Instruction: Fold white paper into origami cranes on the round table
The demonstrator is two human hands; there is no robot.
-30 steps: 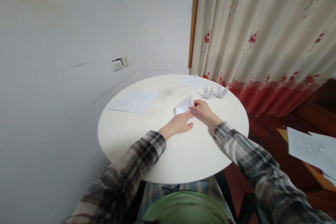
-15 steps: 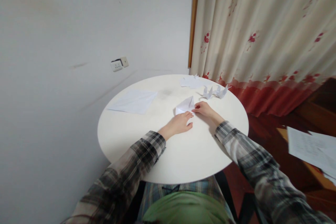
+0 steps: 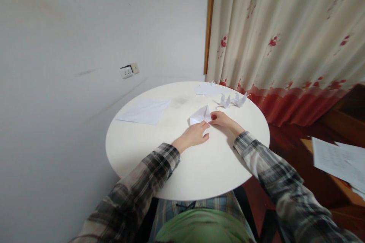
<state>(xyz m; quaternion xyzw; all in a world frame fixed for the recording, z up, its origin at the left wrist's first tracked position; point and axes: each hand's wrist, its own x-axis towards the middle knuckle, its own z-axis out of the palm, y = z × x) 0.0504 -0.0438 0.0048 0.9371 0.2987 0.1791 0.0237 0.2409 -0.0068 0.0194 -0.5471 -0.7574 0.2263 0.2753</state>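
A folded white sheet of paper (image 3: 200,115) lies on the round white table (image 3: 188,171), with one flap standing up to a point. My left hand (image 3: 195,134) rests along its near edge, fingers stretched out and thumb apart, covering part of that edge. At the paper's right corner my right hand (image 3: 221,119) pinches the edge between thumb and fingertips. Just beyond my right hand stand two folded paper cranes, one paper crane (image 3: 225,101) on the left and another paper crane (image 3: 240,100) on the right.
A flat white sheet (image 3: 145,111) lies at the table's left. Paper pieces (image 3: 207,89) lie at the far edge. Behind the table are a wall with a socket (image 3: 126,71) and a flowered curtain (image 3: 273,45). Written papers (image 3: 336,159) lie on a wooden surface at right.
Hardly anything differs. My right fingertips have shifted very slightly at the paper's corner; my left hand stays in the same place.
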